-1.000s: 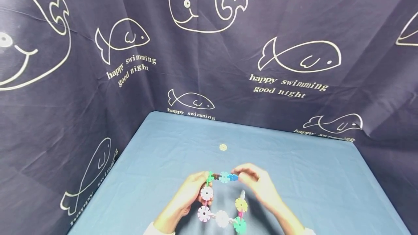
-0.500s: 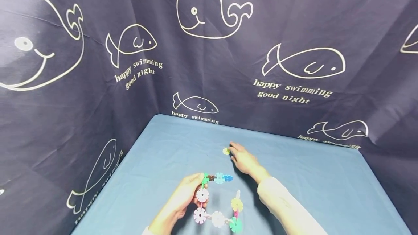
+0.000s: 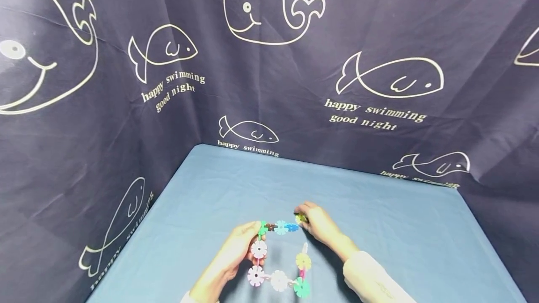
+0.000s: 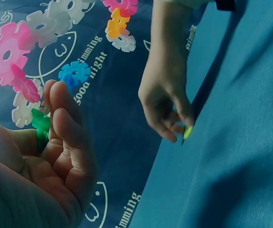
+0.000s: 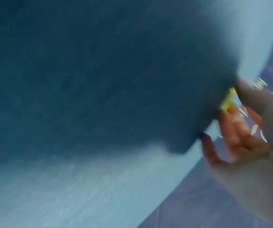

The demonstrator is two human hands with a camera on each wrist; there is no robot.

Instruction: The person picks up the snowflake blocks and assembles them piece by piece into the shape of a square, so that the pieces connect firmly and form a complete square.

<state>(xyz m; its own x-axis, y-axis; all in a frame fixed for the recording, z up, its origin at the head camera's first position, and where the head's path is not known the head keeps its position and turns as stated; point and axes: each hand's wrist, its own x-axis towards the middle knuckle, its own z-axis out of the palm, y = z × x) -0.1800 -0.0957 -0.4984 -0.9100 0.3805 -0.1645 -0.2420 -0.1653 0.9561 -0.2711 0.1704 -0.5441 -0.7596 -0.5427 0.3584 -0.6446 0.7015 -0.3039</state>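
Observation:
My left hand (image 3: 237,246) grips a chain of notched plastic snowflake discs at its green disc (image 3: 263,228). The chain bends into a square with a gap at the upper right corner. A blue disc (image 3: 291,227) ends the top side; a clear whitish disc (image 3: 305,248) tops the right side, above a yellow disc (image 3: 303,261). Between thumb and fingers, my right hand (image 3: 321,227) pinches a loose yellow-green disc (image 3: 300,219), just beyond the blue end. In the left wrist view the green disc (image 4: 41,126) sits between thumb and fingers, partly hidden.
A blue cloth covers the table (image 3: 219,191). Dark curtains (image 3: 294,74) printed with white whales, fish and words stand behind and to the left of it. The chain's lower side runs close to the front of the head view.
The right hand left the chain's blue end, reached to the far loose yellow-green disc, picked it up and came back toward the chain. The left hand keeps holding the chain in nearly the same place.

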